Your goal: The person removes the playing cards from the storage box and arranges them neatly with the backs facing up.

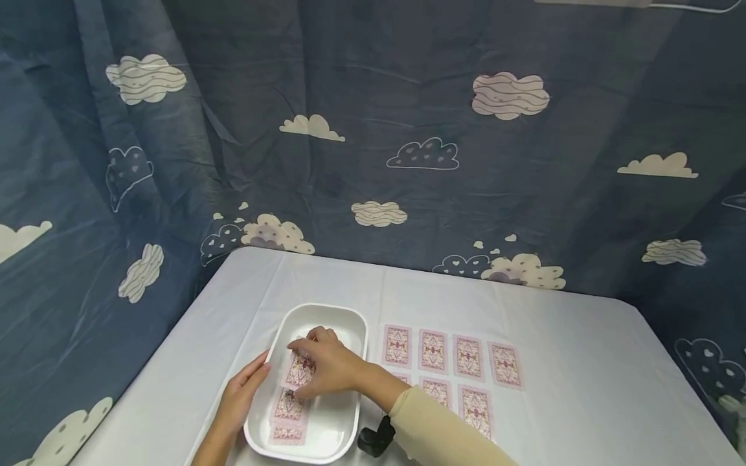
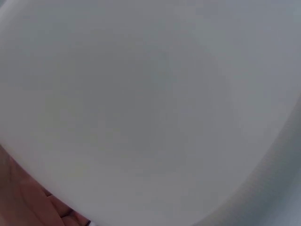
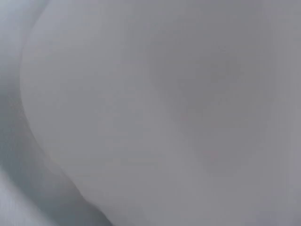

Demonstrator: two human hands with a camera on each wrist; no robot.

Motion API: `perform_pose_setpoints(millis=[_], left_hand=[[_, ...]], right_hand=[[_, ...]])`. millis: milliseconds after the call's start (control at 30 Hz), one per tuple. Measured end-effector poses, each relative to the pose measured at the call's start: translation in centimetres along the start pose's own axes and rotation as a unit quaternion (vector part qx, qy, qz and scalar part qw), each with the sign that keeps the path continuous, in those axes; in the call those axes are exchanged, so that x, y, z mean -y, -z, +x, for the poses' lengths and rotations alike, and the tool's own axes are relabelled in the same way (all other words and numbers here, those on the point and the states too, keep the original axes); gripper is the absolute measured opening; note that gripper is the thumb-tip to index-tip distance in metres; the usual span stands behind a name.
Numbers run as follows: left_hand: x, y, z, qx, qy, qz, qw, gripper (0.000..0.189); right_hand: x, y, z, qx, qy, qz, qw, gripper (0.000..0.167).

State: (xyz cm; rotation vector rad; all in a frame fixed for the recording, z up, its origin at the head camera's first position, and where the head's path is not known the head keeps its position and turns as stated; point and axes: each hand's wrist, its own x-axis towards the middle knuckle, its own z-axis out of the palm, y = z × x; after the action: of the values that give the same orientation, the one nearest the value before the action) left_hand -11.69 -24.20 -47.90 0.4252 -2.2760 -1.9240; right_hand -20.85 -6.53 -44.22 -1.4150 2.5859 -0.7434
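A white tray [image 1: 335, 427] stands on the table's left part, holding several playing cards [image 1: 288, 406] face down in an overlapping column along its left side. My right hand [image 1: 333, 367] reaches into it and grips the topmost card [image 1: 300, 369] of that column, thumb at the near end and fingers at the far end. At the tray's left rim my left hand [image 1: 236, 400] holds the side. The left wrist view is mostly blurred white, with part of the left hand [image 2: 33, 202] at the lower corner. Only blurred pale surfaces fill the right wrist view.
Right of the tray, several more face-down cards [image 1: 433, 351] lie in two rows on the white-covered table [image 1: 588, 388]. My right forearm partly covers the nearer row. A black object [image 1: 375, 439] shows beneath the right wrist. Behind hangs a dark blue cloud-patterned curtain [image 1: 361, 175].
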Motion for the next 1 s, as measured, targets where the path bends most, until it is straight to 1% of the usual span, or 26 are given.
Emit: perform_pose_setpoints(millis=[133, 233, 333, 400, 467, 567, 700, 800, 900, 1000], left_hand=[[-0.1, -0.2, 0.0, -0.006, 0.000, 0.000, 1.0000, 0.048], [-0.2, -0.3, 0.0, -0.004, 0.004, -0.003, 1.0000, 0.050], [-0.2, -0.3, -0.1, 0.000, 0.011, -0.004, 0.9999, 0.051], [-0.3, -0.2, -0.1, 0.003, 0.021, -0.004, 0.9998, 0.052], [-0.4, -0.2, -0.2, 0.006, 0.029, -0.006, 0.9995, 0.054], [-0.3, -0.1, -0.1, 0.010, 0.036, -0.015, 0.9992, 0.055], [-0.2, -0.2, 0.0, 0.012, 0.044, -0.020, 0.9987, 0.058], [-0.1, -0.2, -0.1, 0.012, 0.049, -0.021, 0.9985, 0.060], [-0.1, -0.2, -0.2, 0.010, 0.048, -0.024, 0.9985, 0.058], [-0.2, -0.2, -0.2, 0.010, 0.038, -0.022, 0.9990, 0.056]], right_hand=[[-0.4, 1.6, -1.2, -0.023, 0.017, 0.009, 0.9995, 0.074], [-0.7, 2.7, -2.6, -0.034, 0.024, 0.026, 0.9988, 0.073], [-1.1, 4.0, -4.4, -0.050, 0.037, 0.050, 0.9968, 0.072], [-1.4, 4.8, -5.7, -0.065, 0.050, 0.055, 0.9951, 0.072], [-1.8, 5.6, -7.2, -0.081, 0.056, 0.053, 0.9937, 0.073], [-2.5, 6.7, -9.3, -0.102, 0.053, 0.040, 0.9926, 0.073], [-4.1, 7.6, -12.5, -0.115, 0.033, 0.020, 0.9926, 0.071], [-5.6, 7.8, -15.1, -0.119, 0.017, 0.004, 0.9928, 0.070], [-6.8, 7.8, -17.9, -0.120, -0.009, -0.016, 0.9926, 0.070], [-7.6, 7.9, -20.5, -0.122, -0.052, -0.033, 0.9907, 0.071]])
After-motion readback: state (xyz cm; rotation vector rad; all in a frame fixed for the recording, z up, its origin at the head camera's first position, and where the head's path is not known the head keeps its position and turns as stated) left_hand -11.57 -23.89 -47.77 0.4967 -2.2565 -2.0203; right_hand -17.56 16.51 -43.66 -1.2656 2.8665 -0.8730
